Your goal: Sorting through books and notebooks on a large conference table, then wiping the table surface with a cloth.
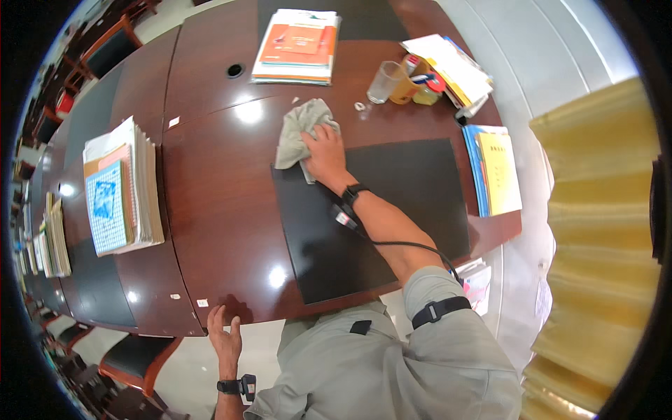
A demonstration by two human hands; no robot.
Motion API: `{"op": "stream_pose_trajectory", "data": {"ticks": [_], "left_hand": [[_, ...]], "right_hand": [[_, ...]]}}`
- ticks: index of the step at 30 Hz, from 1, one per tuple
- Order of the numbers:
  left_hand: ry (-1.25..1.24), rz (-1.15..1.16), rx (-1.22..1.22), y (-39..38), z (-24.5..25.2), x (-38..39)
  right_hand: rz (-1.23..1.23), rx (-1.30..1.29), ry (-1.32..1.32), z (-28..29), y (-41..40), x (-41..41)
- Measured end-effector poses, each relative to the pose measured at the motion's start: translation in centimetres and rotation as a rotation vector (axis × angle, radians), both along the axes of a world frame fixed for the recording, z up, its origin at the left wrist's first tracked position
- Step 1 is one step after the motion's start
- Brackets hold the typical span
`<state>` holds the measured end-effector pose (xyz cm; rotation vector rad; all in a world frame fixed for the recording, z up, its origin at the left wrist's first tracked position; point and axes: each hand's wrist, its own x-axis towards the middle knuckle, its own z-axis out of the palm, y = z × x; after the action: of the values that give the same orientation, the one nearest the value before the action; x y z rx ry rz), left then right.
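Note:
My right hand (326, 157) presses a crumpled grey-beige cloth (299, 131) onto the dark wooden table (220, 210). The cloth lies at the far left corner of a black desk mat (373, 210), partly over it; some of it is hidden under my fingers. My left hand (226, 336) is at the near edge of the table with fingers apart and holds nothing. Whether its fingertips touch the edge, I cannot tell. A small white label (202, 303) is stuck to the tabletop just beyond it.
Beyond the cloth lies a stack of booklets (294, 47). A clear glass (385, 82), a pen holder (403, 86) and a jar (428, 94) stand at the far right. Folders (496, 168) lie along the right edge, a tall paper stack (123, 194) at left. A chair (139, 357) stands near left.

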<state>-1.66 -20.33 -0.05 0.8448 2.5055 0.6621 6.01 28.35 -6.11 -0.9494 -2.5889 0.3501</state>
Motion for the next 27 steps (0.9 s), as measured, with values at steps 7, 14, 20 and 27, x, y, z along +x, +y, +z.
{"op": "stream_pose_trajectory", "data": {"ticks": [7,14,20,27], "left_hand": [[0.023,-0.328,-0.008,6.4,-0.9,-2.0],[0.054,-0.534,0.004,13.9,-0.4,-0.5],[-0.018,-0.570,0.254,15.1,-3.0,2.2],[-0.093,-0.335,0.224,10.5,-2.1,4.0]], "right_hand": [[-0.298,0.069,0.051,0.2,-3.6,17.4],[-0.477,0.071,-0.026,0.0,-10.6,29.9],[-0.493,0.092,-0.159,-1.4,-17.1,37.0],[-0.071,-0.065,-0.209,0.3,-18.8,29.0]]}}
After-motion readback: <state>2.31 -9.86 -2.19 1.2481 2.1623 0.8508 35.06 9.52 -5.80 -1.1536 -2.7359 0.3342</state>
